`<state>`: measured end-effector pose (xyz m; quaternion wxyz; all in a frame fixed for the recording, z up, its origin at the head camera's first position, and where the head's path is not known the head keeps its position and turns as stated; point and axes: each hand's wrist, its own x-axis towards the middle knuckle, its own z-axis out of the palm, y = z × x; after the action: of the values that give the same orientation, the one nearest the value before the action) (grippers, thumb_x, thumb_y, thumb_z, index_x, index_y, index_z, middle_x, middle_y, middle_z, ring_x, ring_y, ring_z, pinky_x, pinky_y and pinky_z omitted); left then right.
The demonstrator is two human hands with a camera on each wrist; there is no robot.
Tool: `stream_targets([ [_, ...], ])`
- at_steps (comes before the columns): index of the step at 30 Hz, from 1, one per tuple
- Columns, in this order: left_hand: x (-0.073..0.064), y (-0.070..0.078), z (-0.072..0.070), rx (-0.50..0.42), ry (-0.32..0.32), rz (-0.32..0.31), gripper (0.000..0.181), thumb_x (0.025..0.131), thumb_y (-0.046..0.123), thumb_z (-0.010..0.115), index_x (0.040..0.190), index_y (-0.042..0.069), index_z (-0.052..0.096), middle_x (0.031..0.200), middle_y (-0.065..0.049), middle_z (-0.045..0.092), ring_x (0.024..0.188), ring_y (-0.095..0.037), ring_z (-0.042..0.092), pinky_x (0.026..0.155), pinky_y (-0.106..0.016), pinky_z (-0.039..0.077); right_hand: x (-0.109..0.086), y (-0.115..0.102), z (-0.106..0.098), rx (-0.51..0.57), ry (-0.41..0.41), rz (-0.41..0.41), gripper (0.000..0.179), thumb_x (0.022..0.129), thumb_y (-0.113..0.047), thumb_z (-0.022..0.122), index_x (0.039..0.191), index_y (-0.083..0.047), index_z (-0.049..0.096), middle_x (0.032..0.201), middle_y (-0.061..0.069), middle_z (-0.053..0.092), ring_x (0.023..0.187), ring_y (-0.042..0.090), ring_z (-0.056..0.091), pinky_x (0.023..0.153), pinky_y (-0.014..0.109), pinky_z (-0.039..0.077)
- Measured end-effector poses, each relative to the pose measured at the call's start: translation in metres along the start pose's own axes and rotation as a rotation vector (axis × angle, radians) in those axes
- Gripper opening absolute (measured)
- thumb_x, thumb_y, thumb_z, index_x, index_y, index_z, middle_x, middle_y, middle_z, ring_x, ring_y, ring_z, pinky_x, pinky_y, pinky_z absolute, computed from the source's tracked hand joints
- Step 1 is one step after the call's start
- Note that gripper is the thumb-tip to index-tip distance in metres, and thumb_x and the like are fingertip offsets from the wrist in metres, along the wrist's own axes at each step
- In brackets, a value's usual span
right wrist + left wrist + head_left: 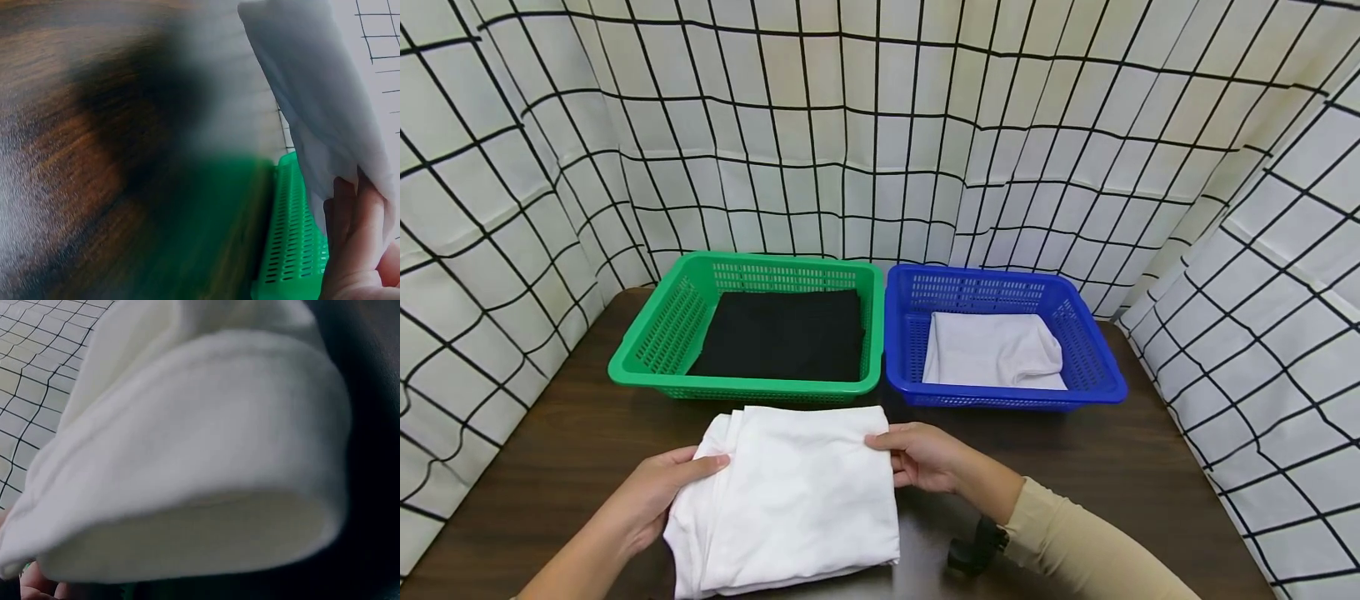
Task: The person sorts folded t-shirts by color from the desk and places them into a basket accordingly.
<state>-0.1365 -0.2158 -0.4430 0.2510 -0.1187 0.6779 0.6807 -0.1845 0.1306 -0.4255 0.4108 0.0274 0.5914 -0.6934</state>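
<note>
A folded white shirt [805, 500] is held between both hands over the front of the table. My left hand [651, 492] grips its left side, thumb on top and the other fingers beneath. At the upper right corner, my right hand [928, 457] pinches the fabric between thumb and fingers. A hemmed, sleeve-like opening of the shirt [219, 437] fills the left wrist view, with a bit of the left hand [40, 581] at its lower left. In the right wrist view, the fingers [369, 219] hold the layered edge of the shirt [319, 81].
Behind the shirt stands a green basket [745, 387] with folded black cloth [786, 337] inside. Beside it, a blue basket [1000, 397] holds folded white cloth [981, 346]. A grid-patterned curtain [895, 142] encloses the dark wooden table [520, 492]. A black device [973, 550] is at the right wrist.
</note>
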Motion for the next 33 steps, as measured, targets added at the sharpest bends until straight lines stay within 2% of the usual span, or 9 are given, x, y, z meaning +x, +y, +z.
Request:
stream_targets([
  [11, 0.001, 0.017, 0.010, 0.018, 0.053, 0.005, 0.031, 0.094, 0.024, 0.067, 0.120, 0.008, 0.067, 0.087, 0.004, 0.075, 0.079, -0.013, 0.073, 0.072, -0.034, 0.062, -0.006, -0.008, -0.006, -0.015, 0.022, -0.030, 0.031, 0.103, -0.016, 0.053, 0.128, 0.002, 0.056, 0.097, 0.001, 0.075, 0.085, 0.009, 0.073, 0.080, 0.032, 0.062],
  [17, 0.002, 0.027, 0.015, 0.033, 0.047, 0.017, 0.043, 0.094, 0.025, 0.068, 0.128, 0.000, 0.061, 0.088, 0.003, 0.075, 0.079, -0.013, 0.073, 0.073, -0.034, 0.063, -0.009, -0.013, -0.012, -0.024, 0.032, -0.034, 0.033, 0.103, -0.016, 0.053, 0.130, 0.003, 0.055, 0.099, 0.002, 0.075, 0.086, 0.009, 0.073, 0.081, 0.033, 0.061],
  [24, 0.006, 0.039, 0.019, 0.043, 0.042, 0.029, 0.046, 0.094, 0.027, 0.069, 0.129, 0.000, 0.060, 0.088, 0.004, 0.075, 0.079, -0.013, 0.073, 0.073, -0.033, 0.063, -0.013, -0.023, -0.015, -0.017, 0.039, -0.031, 0.031, 0.103, -0.016, 0.053, 0.130, 0.000, 0.055, 0.098, 0.001, 0.075, 0.085, 0.010, 0.073, 0.077, 0.030, 0.062],
  [33, 0.010, 0.048, 0.024, 0.034, 0.038, 0.036, 0.053, 0.093, 0.028, 0.070, 0.134, -0.002, 0.056, 0.089, 0.004, 0.075, 0.080, -0.012, 0.073, 0.074, -0.033, 0.063, -0.016, -0.030, -0.019, -0.036, 0.056, -0.040, 0.034, 0.103, -0.017, 0.052, 0.133, 0.000, 0.053, 0.101, 0.002, 0.075, 0.088, 0.012, 0.074, 0.080, 0.033, 0.062],
])
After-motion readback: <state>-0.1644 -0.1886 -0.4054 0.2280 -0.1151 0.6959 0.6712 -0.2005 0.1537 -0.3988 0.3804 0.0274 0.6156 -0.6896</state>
